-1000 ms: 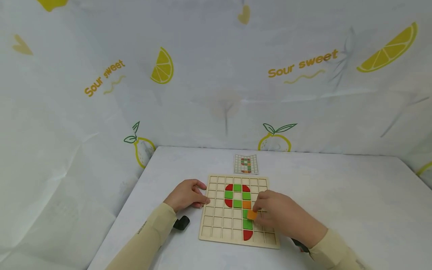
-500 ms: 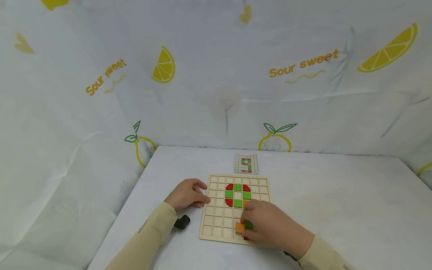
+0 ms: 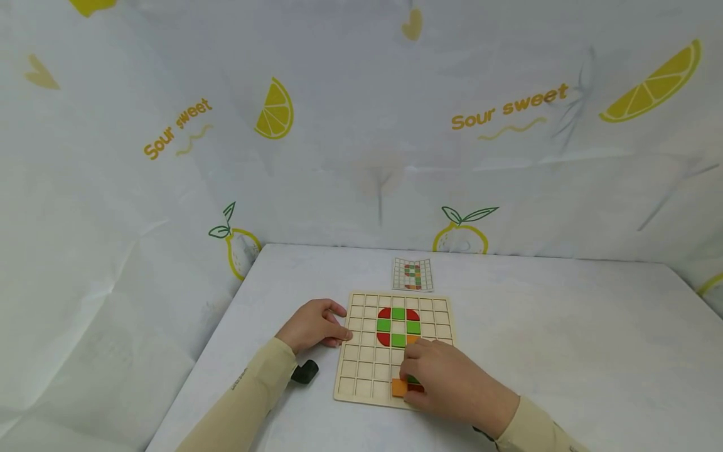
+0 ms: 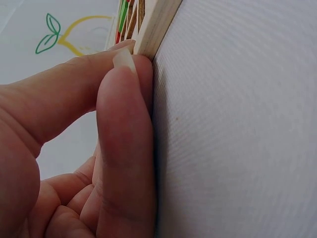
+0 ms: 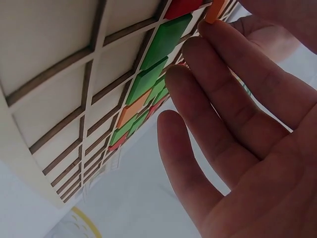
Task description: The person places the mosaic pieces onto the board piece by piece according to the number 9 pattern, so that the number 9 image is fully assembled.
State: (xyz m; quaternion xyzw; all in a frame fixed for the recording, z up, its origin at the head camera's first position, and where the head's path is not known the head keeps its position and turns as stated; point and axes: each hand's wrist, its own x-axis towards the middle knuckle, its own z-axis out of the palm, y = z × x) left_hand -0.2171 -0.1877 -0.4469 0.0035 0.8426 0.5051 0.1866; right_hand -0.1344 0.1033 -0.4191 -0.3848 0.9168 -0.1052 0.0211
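A wooden grid board (image 3: 364, 371) lies on the white table, with red, green and orange tiles set in its squares. My right hand (image 3: 454, 382) pinches an orange square tile (image 3: 398, 388) low on the board, in the bottom row, left of a red tile (image 3: 415, 388). That hand covers part of the tile column. In the right wrist view, the same orange tile (image 5: 216, 10) shows at the fingertips. My left hand (image 3: 312, 326) rests at the board's left edge; its thumb and fingertips touch the wooden rim (image 4: 157, 25), loosely bent.
Behind the board lies a printed pattern card (image 3: 413, 275) with a coloured grid. A black strap piece (image 3: 305, 372) sits by the left wrist. A white cloth backdrop (image 3: 339, 125) with lemon prints rises behind the table's far edge.
My right hand has moved left and toward the board's near edge, carrying the orange tile from beside the green tiles to the bottom row. The left hand stays at the rim.
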